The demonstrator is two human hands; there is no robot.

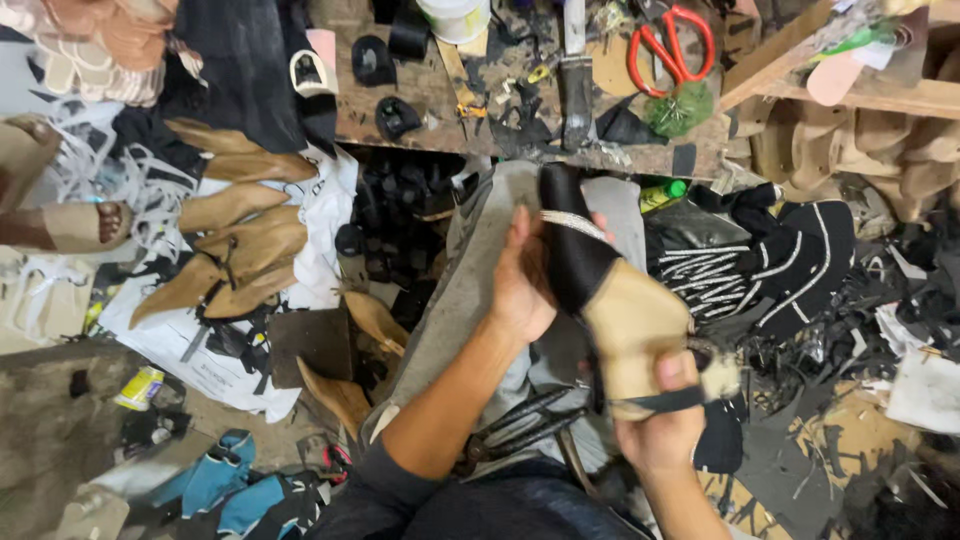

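The work piece is a tan wooden shoe last wrapped at the toe in black upper material with a sparkling silver strap (600,290); it is held over the person's lap, toe toward the cluttered wooden work surface (400,110), heel toward the body.

The left hand (520,285) is closed around the black toe section, thumb lying over the silver strap. The right hand (665,420) grips the tan heel end, thumb pressing a black strap against it.

Judged step: fitting and tensioning the upper on the last — both hands are committed to holding, so any tool work would call for one hand to let go while the other keeps the last steady.

Black-handled pincers (520,425) lie on the lap just below the last, nearest the right hand. Beyond the toe, the surface edge runs close; on it, red-handled scissors (672,45) and a white round tub (455,18) stand well apart from the last.

Left of the last, a row of tan pointed wooden lasts (235,240) rests on white sheets — a sandalled foot of another person (70,225) further left. Right of the last, striped black fabric (760,260) and scraps crowd the floor. Open room is confined to the air above the lap.
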